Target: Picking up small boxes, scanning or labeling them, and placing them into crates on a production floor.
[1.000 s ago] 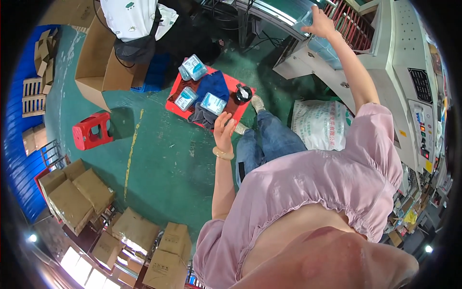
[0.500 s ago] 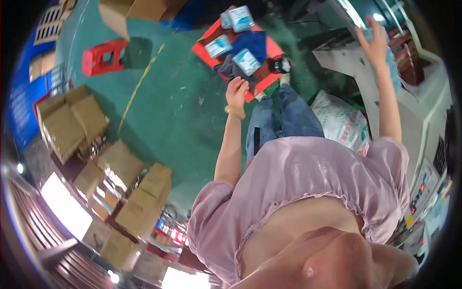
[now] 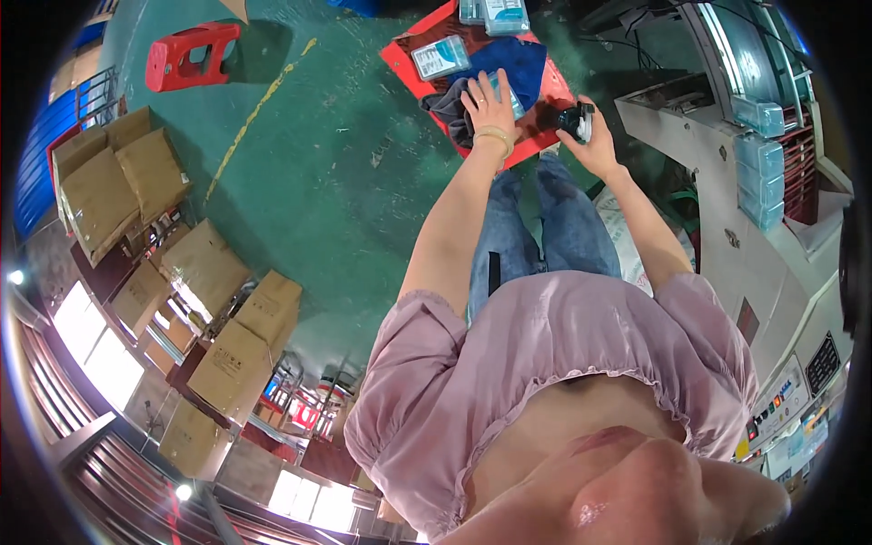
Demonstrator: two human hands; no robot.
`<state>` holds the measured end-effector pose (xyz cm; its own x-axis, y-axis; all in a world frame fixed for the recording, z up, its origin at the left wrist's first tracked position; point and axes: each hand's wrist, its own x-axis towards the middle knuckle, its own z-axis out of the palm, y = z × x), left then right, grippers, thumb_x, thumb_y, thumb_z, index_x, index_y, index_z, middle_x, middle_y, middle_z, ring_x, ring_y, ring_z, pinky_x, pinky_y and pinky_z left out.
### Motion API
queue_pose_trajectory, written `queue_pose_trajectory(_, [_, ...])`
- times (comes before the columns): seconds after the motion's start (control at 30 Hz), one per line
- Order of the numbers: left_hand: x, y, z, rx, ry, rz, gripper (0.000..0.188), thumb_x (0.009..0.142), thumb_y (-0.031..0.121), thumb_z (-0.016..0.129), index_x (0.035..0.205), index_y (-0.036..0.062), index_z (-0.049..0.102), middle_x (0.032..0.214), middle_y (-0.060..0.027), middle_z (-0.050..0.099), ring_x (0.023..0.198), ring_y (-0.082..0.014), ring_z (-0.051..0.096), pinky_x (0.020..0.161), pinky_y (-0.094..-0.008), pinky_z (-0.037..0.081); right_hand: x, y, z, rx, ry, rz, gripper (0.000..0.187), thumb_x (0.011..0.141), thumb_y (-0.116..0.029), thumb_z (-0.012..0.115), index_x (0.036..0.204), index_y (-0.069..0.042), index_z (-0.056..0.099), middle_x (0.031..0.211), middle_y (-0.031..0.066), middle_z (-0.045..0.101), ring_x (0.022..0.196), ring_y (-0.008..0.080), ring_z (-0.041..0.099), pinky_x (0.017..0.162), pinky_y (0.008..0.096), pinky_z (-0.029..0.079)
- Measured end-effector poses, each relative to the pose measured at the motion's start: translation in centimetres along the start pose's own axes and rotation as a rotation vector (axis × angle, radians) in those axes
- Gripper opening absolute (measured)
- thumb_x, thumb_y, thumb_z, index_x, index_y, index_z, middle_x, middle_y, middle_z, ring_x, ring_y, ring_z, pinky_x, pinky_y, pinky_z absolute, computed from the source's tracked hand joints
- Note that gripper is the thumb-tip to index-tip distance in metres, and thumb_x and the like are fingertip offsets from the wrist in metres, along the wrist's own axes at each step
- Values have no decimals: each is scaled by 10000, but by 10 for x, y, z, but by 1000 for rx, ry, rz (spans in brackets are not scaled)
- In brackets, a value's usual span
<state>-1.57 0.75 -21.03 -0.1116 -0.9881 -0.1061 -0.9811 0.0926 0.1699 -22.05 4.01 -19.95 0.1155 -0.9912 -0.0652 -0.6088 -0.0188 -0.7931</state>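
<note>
My left hand (image 3: 491,116) lies with spread fingers over a pale-blue flat box (image 3: 515,102) on a red tabletop (image 3: 533,150). The hand hides much of that box. At the table's near right corner, my right hand (image 3: 595,148) has its thumb and fingers around a black round object with a white part (image 3: 570,121); its kind I cannot make out. Beside my left hand is a crumpled dark grey cloth (image 3: 445,106). A dark blue cloth (image 3: 527,68) lies beyond it. Another pale-blue box with a white label (image 3: 440,58) lies flat at the left.
More pale-blue boxes (image 3: 505,16) lie at the table's far end. To the right stands a light grey machine (image 3: 727,195) with a row of blue clear boxes (image 3: 759,182). A red stool (image 3: 193,56) and cardboard cartons (image 3: 118,195) stand at the left. A white sack (image 3: 627,241) lies by my legs.
My right hand has come down from the machine to the black object. My left hand has moved forward and right onto a pale-blue box, its fingers now spread. Blue boxes now show clearly at the machine.
</note>
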Motion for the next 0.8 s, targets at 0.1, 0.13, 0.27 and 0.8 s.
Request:
queue_pose_trajectory(0.1, [11, -3, -13, -254, -61, -88, 1107, 485, 299, 838, 1397, 88, 249, 1320, -204, 344, 1253, -410, 282, 1044, -516, 209, 1, 4, -3, 7, 11, 59, 685, 749, -242, 749, 1313, -50, 413, 1163, 168, 562, 1072, 305, 567, 911, 356, 446])
queue_pose_trajectory(0.13, [8, -2, -18, -432, 79, -128, 1018, 548, 260, 814, 1387, 82, 267, 1267, -206, 424, 1178, -396, 395, 1019, -485, 297, 2, 5, -3, 16, 9, 48, 657, 761, -241, 738, 1304, -47, 423, 1146, 167, 571, 1063, 303, 572, 905, 355, 446])
queue_pose_trajectory(0.27, [-9, -22, -51, -2238, -441, -518, 741, 793, 494, 561, 1352, 50, 363, 1270, -199, 493, 1102, -429, 516, 916, -475, 444, 1, 3, 0, 44, -14, 58, 625, 783, -247, 720, 1298, -43, 431, 1148, 162, 570, 1067, 300, 569, 909, 351, 441])
queue_pose_trajectory(0.8, [-43, -21, -93, -2242, -227, -108, 898, 688, 266, 702, 1437, 113, 232, 1448, -161, 308, 1290, -376, 367, 1027, -519, 366, 9, 2, 3, 109, 7, 72, 596, 810, -239, 685, 1339, -127, 437, 1214, 151, 542, 1139, 293, 528, 958, 354, 409])
